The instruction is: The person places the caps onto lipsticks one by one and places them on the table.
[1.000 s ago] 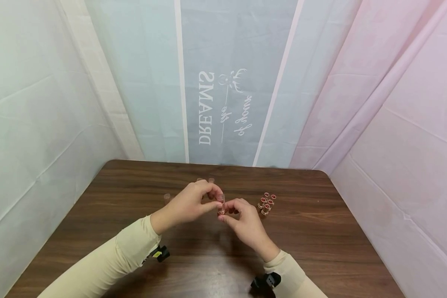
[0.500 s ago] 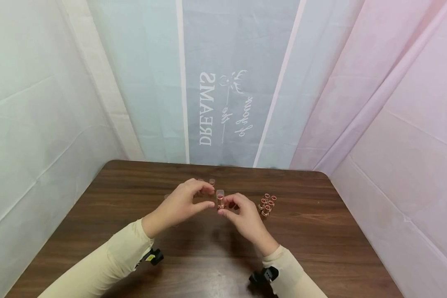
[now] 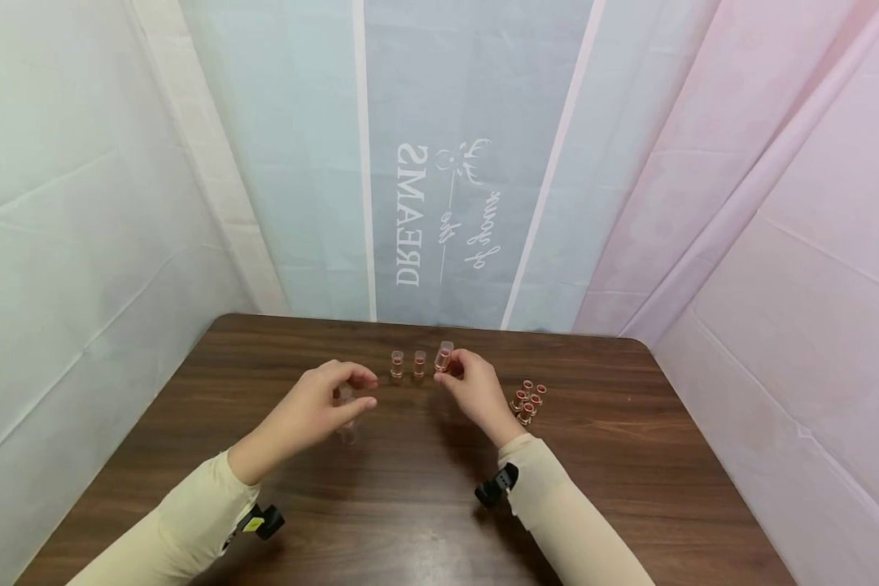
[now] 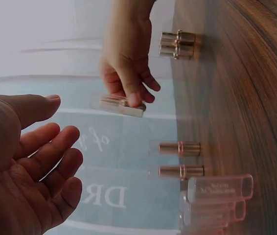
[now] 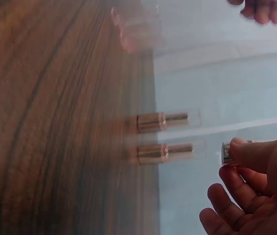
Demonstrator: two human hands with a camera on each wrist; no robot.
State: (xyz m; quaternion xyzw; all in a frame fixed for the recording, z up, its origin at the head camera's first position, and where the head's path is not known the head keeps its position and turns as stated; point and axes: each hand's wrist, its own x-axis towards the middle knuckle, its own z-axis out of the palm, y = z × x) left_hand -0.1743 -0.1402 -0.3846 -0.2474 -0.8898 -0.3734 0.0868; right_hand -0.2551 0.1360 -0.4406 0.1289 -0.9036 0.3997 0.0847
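Near the far side of the table, my right hand (image 3: 476, 389) pinches a gold lipstick tube (image 3: 444, 355) by its base, with a clear cap over its upper part. It is off the table in the left wrist view, slightly tilted. Two more clear-capped lipstick tubes (image 3: 408, 365) stand upright just left of it. My left hand (image 3: 300, 413) hovers at the left with relaxed fingers and holds nothing. Loose clear caps (image 4: 220, 189) stand on the table by it, partly hidden behind the hand in the head view.
Several uncapped gold lipstick tubes (image 3: 527, 407) stand in a cluster to the right of my right hand. The brown wooden table (image 3: 425, 496) ends at a hanging cloth (image 3: 469, 73) at the back, and pale cloth walls rise on both sides.
My right hand has carried the capped lipstick tube away from me, toward the standing pair. My left hand has let go of that tube and moved left, down toward the loose caps.
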